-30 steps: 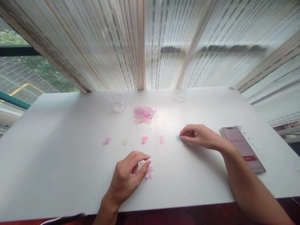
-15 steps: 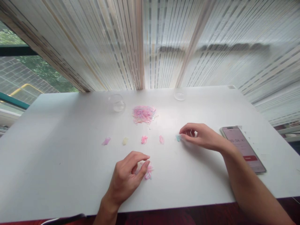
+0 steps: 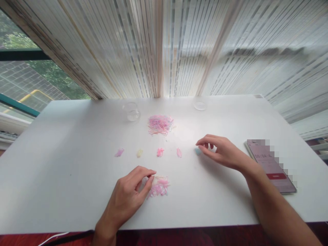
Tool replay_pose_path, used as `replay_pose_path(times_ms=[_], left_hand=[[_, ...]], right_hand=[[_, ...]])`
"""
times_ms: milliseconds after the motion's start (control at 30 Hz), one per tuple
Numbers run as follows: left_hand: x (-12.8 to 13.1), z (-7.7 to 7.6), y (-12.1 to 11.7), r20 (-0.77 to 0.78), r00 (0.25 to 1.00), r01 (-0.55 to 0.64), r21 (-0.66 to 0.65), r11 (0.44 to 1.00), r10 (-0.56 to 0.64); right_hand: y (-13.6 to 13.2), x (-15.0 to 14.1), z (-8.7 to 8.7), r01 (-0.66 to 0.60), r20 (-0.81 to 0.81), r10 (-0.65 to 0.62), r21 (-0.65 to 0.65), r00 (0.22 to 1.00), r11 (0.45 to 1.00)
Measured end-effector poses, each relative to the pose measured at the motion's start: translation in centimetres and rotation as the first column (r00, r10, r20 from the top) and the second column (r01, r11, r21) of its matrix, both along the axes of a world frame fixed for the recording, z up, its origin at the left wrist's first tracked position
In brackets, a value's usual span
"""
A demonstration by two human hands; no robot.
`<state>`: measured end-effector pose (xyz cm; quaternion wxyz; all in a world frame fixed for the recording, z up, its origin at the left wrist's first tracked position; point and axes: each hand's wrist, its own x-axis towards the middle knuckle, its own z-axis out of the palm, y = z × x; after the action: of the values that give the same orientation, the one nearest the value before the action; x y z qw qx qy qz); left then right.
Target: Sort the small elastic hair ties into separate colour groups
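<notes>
My left hand (image 3: 132, 189) is at the left edge of a loose pile of small pastel looped strips (image 3: 162, 187). Its thumb and index tips come together in a pinch; what lies between them, if anything, is too small to make out. My right hand (image 3: 217, 148) hovers by a small blue cluster (image 3: 197, 151), thumb and index tips slightly apart. That cluster ends a row with a purple cluster (image 3: 119, 152), a yellow one (image 3: 139, 153), a bright pink one (image 3: 160, 152) and a pale pink one (image 3: 179, 152).
Behind the row lies a larger tangled pink pile (image 3: 161, 124). A clear container (image 3: 132, 114) and a clear round lid or dish (image 3: 200, 105) stand near the back edge of the white table (image 3: 64, 143). A phone (image 3: 273, 167) with a timer lies at the right.
My left hand has drawn leftward off the near pile, uncovering more of it, which looks more spread. My right hand has shifted slightly from the blue cluster. The view has moved a little.
</notes>
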<state>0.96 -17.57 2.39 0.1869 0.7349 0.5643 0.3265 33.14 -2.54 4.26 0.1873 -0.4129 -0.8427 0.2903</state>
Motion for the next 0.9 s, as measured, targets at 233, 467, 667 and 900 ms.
replay_pose_path(times_ms=[233,467,667,900], left_hand=[[0.3,-0.1,-0.1,0.001,1.000,-0.010,-0.025,1.000,0.010],[0.2,-0.2,-0.4,-0.001,1.000,-0.005,-0.032,0.999,0.005],[0.3,-0.2,-0.5,0.001,1.000,-0.001,-0.038,0.999,0.001],[0.3,-0.1,-0.4,-0.004,1.000,-0.005,-0.029,1.000,0.005]], right_hand=[[0.5,0.7,0.5,0.003,0.046,-0.001,-0.050,0.999,0.999],[0.1,0.0,0.0,-0.028,0.054,0.033,-0.087,0.998,0.996],[-0.1,-0.4,-0.4,-0.063,0.067,0.071,-0.108,0.995,0.992],[-0.2,-0.5,-0.2,-0.050,0.107,0.061,-0.099,0.992,0.994]])
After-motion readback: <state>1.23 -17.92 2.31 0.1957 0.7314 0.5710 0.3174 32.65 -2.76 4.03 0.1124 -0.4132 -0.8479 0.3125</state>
